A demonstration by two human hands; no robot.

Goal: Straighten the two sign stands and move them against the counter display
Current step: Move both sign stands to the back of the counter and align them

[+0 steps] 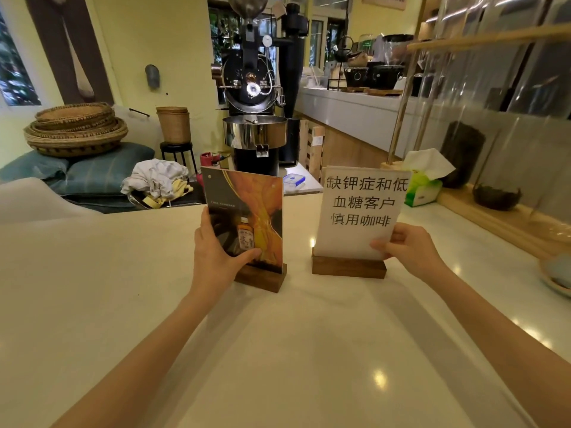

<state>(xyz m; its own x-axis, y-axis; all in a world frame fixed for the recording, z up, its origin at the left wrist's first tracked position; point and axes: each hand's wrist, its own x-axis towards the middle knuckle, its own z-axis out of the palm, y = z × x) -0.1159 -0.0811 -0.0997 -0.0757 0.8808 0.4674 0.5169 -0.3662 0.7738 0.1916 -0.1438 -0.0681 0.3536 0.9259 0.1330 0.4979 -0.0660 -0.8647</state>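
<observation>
Two sign stands with dark wooden bases stand side by side on the pale counter [278,350]. The left one, an orange and black picture sign [250,211], is turned slightly and my left hand [213,257] grips its lower left edge, thumb across the front. The right one, a white sign with black characters [361,205], sits in its wooden base [348,267]; my right hand [411,248] pinches its lower right corner. The glass counter display [500,143] with its wooden ledge runs along the right side, apart from both signs.
A green tissue box [423,188] stands by the display's near end, behind the white sign. A dish [556,279] lies at the right edge. A black coffee roaster [253,97], woven baskets [75,128] and crumpled cloths [157,180] are beyond the counter's far edge.
</observation>
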